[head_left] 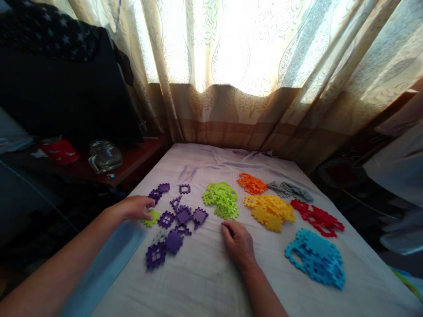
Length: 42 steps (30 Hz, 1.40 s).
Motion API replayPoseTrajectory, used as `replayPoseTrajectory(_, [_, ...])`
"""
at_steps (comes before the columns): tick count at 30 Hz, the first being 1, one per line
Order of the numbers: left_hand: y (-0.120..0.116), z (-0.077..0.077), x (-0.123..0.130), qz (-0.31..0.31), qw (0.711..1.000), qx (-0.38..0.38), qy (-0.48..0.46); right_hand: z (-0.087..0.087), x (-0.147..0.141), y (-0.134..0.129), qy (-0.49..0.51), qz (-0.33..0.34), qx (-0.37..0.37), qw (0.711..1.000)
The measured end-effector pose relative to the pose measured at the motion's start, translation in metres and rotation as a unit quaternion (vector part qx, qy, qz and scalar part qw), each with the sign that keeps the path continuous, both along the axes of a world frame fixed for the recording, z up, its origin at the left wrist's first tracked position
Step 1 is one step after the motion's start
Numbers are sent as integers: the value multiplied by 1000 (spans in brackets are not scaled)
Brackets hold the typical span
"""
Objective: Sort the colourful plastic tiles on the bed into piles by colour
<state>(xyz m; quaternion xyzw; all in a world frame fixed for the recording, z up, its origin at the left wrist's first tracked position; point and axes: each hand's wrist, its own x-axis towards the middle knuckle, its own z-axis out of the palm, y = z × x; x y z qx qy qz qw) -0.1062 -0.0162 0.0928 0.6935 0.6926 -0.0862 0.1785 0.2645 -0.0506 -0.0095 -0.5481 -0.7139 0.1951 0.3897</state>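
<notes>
My left hand (138, 208) reaches over the left side of the cloth, thumb and forefinger apart. The thumb lies at a lime-green toothed puzzle tile (152, 218); a firm grip on it does not show. Beyond the fingertips is a purple tile with cut-outs (154, 195). More purple tiles (183, 215) lie scattered to the right, with a grey tile (160, 237) among them. My right hand (238, 243) rests on the cloth in a loose fist, with nothing visible in it, just below the lime-green heap (222, 199).
Orange (251, 183), grey (291, 191), yellow (271, 211), red (319, 218) and blue (316, 257) tile heaps lie to the right on the white cloth (205, 281). At left, a side table (145, 154) bears a glass jug (105, 156) and a dark screen (66, 92). Curtains (224, 105) hang behind.
</notes>
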Motion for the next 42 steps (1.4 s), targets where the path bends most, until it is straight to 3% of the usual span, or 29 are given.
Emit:
replayPoseTrajectory(5, [-13, -10, 11, 0, 1000, -21, 22, -3, 1, 0, -1, 1, 6, 1000])
replayPoseTrajectory(15, [-24, -8, 30, -9, 999, 14, 28, -1, 0, -1, -8, 1, 13, 1000])
replayPoseTrajectory(22, [-4, 7, 34, -16, 998, 60, -6, 4, -1, -1, -13, -3, 19, 1000])
replayPoseTrajectory(26, [18, 9, 74, -46, 992, 103, -60, 5, -1, -1, -15, -5, 13, 1000])
replayPoseTrajectory(31, [47, -3, 139, -64, 976, 155, -137, 3, -1, -1, -16, 0, 18, 1000])
replayPoseTrajectory(34, [51, -8, 150, -64, 968, 179, -163, 3, -1, -2, -20, 3, 30, 999])
replayPoseTrajectory(37, [27, -14, 134, -72, 966, 188, -164, 3, -1, -2, -28, 2, 37, 999])
replayPoseTrajectory(42, [-66, -51, 89, -114, 975, 160, -106, 1, -4, -4, -54, 3, 66, 996])
